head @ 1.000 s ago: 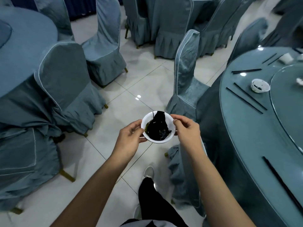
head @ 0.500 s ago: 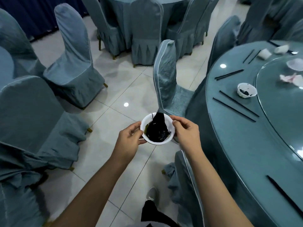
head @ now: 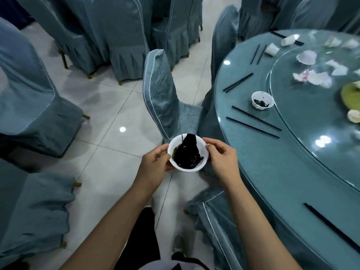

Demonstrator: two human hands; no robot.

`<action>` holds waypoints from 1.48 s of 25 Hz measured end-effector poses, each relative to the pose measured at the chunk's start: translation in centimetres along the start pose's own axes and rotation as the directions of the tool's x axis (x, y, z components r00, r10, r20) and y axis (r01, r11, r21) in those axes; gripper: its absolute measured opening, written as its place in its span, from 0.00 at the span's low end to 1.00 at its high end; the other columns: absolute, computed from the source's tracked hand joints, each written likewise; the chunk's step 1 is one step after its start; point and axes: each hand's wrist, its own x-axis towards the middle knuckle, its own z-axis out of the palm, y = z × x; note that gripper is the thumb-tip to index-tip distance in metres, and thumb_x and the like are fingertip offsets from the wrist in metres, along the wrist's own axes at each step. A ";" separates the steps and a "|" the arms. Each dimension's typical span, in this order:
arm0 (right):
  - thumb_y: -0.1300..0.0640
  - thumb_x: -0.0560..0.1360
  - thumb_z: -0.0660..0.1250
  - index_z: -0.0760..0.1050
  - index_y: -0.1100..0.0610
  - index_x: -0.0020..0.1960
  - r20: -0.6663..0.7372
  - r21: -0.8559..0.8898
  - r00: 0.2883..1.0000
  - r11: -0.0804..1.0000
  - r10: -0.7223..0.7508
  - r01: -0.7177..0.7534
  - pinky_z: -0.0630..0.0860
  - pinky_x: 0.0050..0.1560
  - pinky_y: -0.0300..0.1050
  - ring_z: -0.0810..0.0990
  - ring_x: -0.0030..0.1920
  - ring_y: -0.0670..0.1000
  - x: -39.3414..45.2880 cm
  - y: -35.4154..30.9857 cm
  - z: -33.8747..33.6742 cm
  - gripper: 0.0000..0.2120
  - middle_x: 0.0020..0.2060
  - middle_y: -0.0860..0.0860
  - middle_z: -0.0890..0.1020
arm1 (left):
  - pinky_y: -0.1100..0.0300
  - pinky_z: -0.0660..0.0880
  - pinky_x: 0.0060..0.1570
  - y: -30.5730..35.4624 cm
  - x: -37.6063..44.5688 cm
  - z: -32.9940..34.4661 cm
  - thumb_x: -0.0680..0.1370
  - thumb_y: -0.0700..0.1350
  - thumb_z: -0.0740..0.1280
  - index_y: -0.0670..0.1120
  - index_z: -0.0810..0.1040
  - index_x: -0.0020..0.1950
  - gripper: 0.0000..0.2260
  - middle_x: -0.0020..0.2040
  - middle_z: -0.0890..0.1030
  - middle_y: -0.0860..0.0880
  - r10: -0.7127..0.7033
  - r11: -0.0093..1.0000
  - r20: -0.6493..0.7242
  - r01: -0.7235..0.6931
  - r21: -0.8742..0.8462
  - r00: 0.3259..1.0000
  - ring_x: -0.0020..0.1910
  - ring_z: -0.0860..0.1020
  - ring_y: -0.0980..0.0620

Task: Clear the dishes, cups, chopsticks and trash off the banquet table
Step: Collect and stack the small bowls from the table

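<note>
Both hands gripping one white bowl (head: 188, 155)
We are pinching its rim with left hand (head: 155, 162) and right hand (head: 222, 159), holding it over the floor beside the worktop (head: 272, 164); next we are judging it needs level carrying, while another bowl (head: 262, 100) and chopsticks (head: 253, 123) are waiting

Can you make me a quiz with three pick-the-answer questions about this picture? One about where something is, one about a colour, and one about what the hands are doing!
1. Where is the small white bowl with dark scraps?
A) on the round blue-grey table
B) on a chair
C) on the floor

2. What colour are the thin chopsticks beside it?
A) red
B) black
C) white

3. What holds the white plastic bowl of black sauce?
A) nothing
B) one hand
C) both hands

Answers: 1 A, it sits on the tabletop. 2 B, they are plainly dark sticks. 3 C, the left hand and right hand grip its rim.
</note>
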 end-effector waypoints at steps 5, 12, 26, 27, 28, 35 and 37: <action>0.61 0.75 0.67 0.87 0.42 0.44 -0.133 0.039 0.991 0.999 0.027 -0.022 0.80 0.43 0.37 0.86 0.43 0.43 4.5 -0.9 0.8 0.15 0.41 0.44 0.88 | 0.59 0.83 0.45 2.8 6.6 1.1 0.81 0.31 0.60 0.37 0.80 0.64 0.15 0.52 0.84 0.40 -0.010 0.998 0.133 0.003 0.056 0.991 0.46 0.83 0.48; 0.56 0.72 0.67 0.87 0.48 0.48 -0.316 0.094 0.946 0.994 0.075 -0.048 0.84 0.53 0.55 0.87 0.46 0.50 10.1 -2.3 3.4 0.11 0.42 0.47 0.88 | 0.61 0.83 0.45 6.6 16.0 1.4 0.82 0.31 0.60 0.37 0.78 0.65 0.14 0.50 0.82 0.42 -0.007 0.989 0.315 -0.039 0.142 0.949 0.44 0.81 0.53; 0.62 0.77 0.68 0.85 0.52 0.52 -0.567 0.164 0.803 0.980 0.185 -0.110 0.83 0.54 0.59 0.85 0.41 0.49 15.5 -3.9 4.2 0.10 0.40 0.50 0.87 | 0.55 0.83 0.49 9.3 26.3 5.1 0.82 0.32 0.60 0.38 0.77 0.67 0.15 0.57 0.82 0.37 -0.108 0.975 0.533 -0.014 0.221 0.839 0.52 0.83 0.43; 0.62 0.76 0.69 0.85 0.52 0.54 -0.583 0.160 0.790 0.980 0.190 -0.118 0.83 0.53 0.58 0.84 0.40 0.48 16.0 -3.8 4.0 0.10 0.39 0.51 0.87 | 0.52 0.83 0.52 9.2 26.8 5.5 0.82 0.32 0.60 0.38 0.77 0.68 0.15 0.58 0.82 0.36 -0.110 0.972 0.533 -0.022 0.235 0.839 0.55 0.83 0.40; 0.62 0.76 0.69 0.84 0.51 0.55 -0.593 0.159 0.781 0.979 0.196 -0.125 0.83 0.53 0.58 0.84 0.38 0.48 16.7 -3.7 3.8 0.11 0.38 0.51 0.87 | 0.50 0.82 0.54 9.1 27.4 6.0 0.82 0.32 0.60 0.38 0.76 0.68 0.15 0.59 0.81 0.35 -0.113 0.967 0.534 -0.031 0.253 0.838 0.57 0.82 0.38; 0.64 0.76 0.68 0.83 0.53 0.50 -0.586 0.209 0.779 0.971 0.221 -0.118 0.82 0.51 0.63 0.82 0.38 0.51 23.2 -3.6 1.5 0.09 0.40 0.56 0.85 | 0.56 0.81 0.49 9.7 32.6 10.4 0.83 0.34 0.61 0.42 0.77 0.66 0.14 0.58 0.81 0.37 -0.115 0.946 0.532 -0.072 0.317 0.839 0.53 0.82 0.45; 0.64 0.76 0.68 0.83 0.55 0.51 -0.585 0.212 0.779 0.970 0.227 -0.123 0.82 0.53 0.63 0.82 0.41 0.53 25.6 -3.6 0.2 0.08 0.42 0.59 0.86 | 0.57 0.82 0.48 10.2 34.1 12.4 0.83 0.34 0.61 0.47 0.78 0.62 0.13 0.58 0.81 0.37 -0.115 0.947 0.535 -0.071 0.314 0.837 0.55 0.82 0.43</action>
